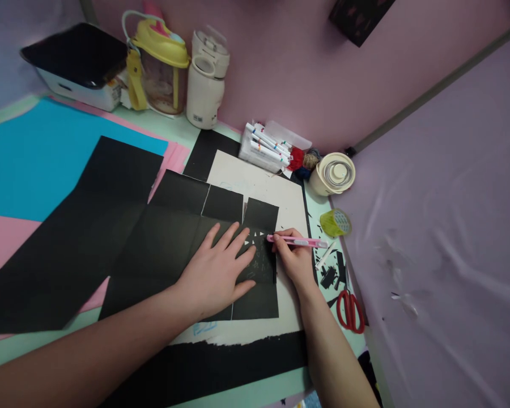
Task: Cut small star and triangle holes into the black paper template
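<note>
A large sheet of black card (165,238), creased and slit into flaps, lies across the desk. My left hand (219,266) rests flat on it with the fingers spread. Beside those fingertips the card has several small triangular cut-outs, with faint drawn marks below them. My right hand (294,255) grips a pink craft knife (300,241) near the card's right edge, its tip end pointing left toward the cut-outs. Whether the blade touches the card I cannot tell. Under the card is an off-white board (289,198).
Red-handled scissors (350,311), black scraps (329,276) and a yellow-green cup (335,222) lie at the right. A marker box (261,156), a round cream container (332,174), a white bottle (204,90) and a yellow-lidded jug (161,73) line the wall. Blue card (68,158) spreads left.
</note>
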Available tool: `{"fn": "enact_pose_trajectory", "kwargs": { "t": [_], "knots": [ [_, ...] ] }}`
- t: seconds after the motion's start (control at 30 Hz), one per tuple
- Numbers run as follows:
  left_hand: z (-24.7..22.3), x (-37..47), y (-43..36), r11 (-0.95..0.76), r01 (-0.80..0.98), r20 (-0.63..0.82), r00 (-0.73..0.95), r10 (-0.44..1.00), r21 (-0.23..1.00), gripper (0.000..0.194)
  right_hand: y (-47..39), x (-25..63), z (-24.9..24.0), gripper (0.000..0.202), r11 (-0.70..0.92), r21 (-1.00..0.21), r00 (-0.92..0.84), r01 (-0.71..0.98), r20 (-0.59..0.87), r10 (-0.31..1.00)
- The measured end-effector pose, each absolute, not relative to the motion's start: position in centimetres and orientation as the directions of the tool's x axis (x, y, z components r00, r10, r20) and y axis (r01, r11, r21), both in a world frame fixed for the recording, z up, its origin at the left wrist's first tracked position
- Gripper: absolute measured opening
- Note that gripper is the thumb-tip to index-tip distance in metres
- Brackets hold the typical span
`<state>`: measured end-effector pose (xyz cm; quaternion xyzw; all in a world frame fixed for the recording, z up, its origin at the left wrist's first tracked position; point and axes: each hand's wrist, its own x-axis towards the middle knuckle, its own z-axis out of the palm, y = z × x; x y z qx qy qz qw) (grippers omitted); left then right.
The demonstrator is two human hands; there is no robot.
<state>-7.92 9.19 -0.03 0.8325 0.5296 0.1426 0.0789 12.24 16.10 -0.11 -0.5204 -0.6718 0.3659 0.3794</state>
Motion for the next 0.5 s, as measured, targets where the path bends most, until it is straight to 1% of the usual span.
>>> {"fn": "enact_pose_trajectory", "kwargs": {
  "t": [0.13, 0.33, 0.5],
  "knots": [
    [0.04, -7.88, 9.23, -0.425, 0.857, 0.15, 0.398, 0.905, 0.29, 0.056, 15.9, 12.16, 0.04, 0.013, 0.196, -0.884, -0.176, 0.425, 0.132, 0.976],
    [0.12, -7.9, 9.26, -0.426, 0.855, 0.141, 0.402, 0.905, 0.295, 0.057, 15.67, 12.15, 0.37, 0.017, 0.247, -0.813, -0.18, 0.528, 0.178, 0.968],
    [0.14, -7.91, 9.28, -0.426, 0.854, 0.135, 0.405, 0.905, 0.299, 0.057, 15.75, 12.59, 0.32, 0.012, 0.329, -0.755, -0.28, 0.567, 0.199, 0.939]
  ]
}}
